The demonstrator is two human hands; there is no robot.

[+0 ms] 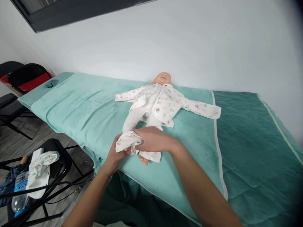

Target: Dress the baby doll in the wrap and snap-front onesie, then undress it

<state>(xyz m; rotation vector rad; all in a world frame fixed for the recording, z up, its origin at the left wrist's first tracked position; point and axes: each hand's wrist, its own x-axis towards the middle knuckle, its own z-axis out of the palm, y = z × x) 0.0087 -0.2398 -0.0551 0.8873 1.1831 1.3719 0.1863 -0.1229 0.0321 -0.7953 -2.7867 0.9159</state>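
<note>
Your left hand (113, 159) and right hand (151, 139) clasp the bunched pants (126, 142) at lower centre. Likely light and soft, they're best gathered by the rim.

Doll (149, 102): one foot hidden, perhaps in bunched cloth (126, 141); window frame (71, 14) cropped.

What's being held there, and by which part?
Small white patterned trousers, it seems, held by one bunched-up leg, in both the left grip and right grip.

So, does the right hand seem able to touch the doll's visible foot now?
Probably yes: the foot sticks out of its trouser leg, uncovered, near the right hand, though that hand touches bunched cloth.
</note>
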